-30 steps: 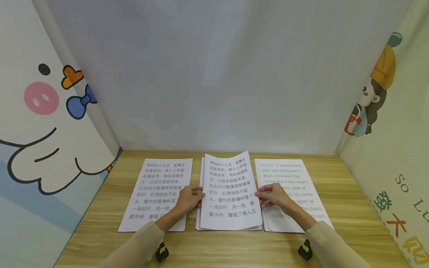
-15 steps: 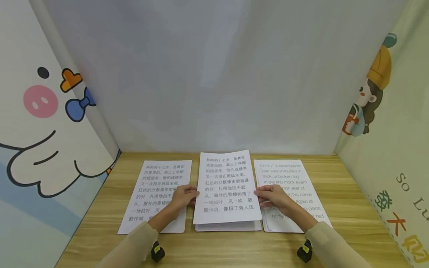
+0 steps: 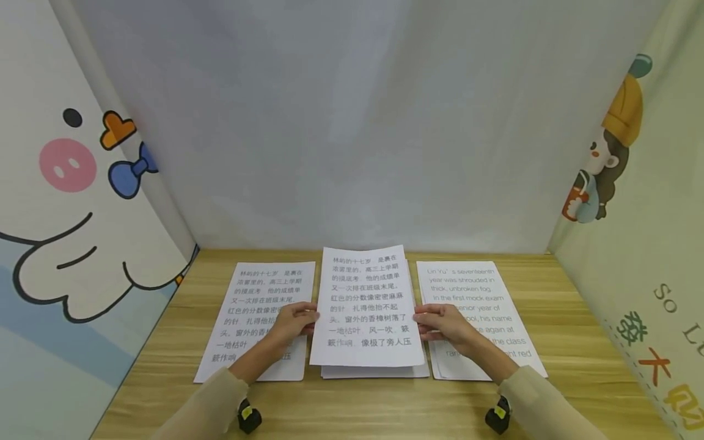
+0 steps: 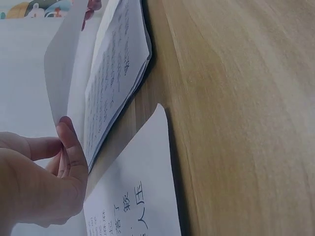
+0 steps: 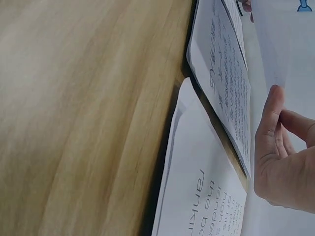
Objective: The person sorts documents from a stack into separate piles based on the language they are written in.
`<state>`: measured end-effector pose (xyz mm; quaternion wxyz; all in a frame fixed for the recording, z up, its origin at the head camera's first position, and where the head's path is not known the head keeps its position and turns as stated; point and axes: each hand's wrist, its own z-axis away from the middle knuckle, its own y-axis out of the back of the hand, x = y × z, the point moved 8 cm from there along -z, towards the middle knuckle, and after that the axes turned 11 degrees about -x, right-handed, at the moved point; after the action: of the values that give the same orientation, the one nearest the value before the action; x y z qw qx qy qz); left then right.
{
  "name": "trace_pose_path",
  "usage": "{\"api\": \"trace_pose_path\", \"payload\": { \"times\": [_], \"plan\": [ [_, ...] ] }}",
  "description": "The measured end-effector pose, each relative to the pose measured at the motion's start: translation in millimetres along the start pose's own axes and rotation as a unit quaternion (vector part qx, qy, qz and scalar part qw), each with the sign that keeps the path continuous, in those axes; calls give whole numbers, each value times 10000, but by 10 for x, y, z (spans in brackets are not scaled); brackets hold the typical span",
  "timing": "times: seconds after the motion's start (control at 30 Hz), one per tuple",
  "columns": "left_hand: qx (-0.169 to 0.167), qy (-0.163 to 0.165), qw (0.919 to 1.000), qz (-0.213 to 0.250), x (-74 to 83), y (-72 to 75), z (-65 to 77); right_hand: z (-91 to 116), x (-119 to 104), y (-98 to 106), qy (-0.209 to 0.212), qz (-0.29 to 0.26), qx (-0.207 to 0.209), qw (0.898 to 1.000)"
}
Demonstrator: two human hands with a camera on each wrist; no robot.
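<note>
A sheet of paper (image 3: 365,311) printed with Chinese characters is held up above the middle paper stack (image 3: 379,372). My left hand (image 3: 291,324) pinches its left edge between thumb and fingers; my right hand (image 3: 448,324) pinches the right edge. In the left wrist view the sheet (image 4: 64,64) stands off the stack (image 4: 118,64), with the left thumb and fingers on its edge. The right wrist view has the raised sheet (image 5: 275,44) at the fingertips of the right hand, over the printed middle stack (image 5: 221,64).
To the left lies another pile of Chinese text (image 3: 269,287), partly under my left forearm. On the right is a pile printed in English (image 3: 462,281), partly covered by my right hand. All rest on a wooden table (image 3: 357,409) backed by a pale curtain (image 3: 352,122).
The top sheet has lifted off the middle stack and shifted left, uncovering the stack's front and right edges. Both hands moved left with it, the left hand more.
</note>
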<state>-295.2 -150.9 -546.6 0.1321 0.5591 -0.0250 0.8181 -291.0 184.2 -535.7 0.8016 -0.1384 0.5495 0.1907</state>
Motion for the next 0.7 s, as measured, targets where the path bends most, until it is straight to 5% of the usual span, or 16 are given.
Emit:
{"api": "trace_pose_path", "payload": {
  "times": [0.7],
  "plan": [
    [-39,106,9999,17,-58,289,113,-125,-37,-276,16,-195,-251,9995]
  ]
}}
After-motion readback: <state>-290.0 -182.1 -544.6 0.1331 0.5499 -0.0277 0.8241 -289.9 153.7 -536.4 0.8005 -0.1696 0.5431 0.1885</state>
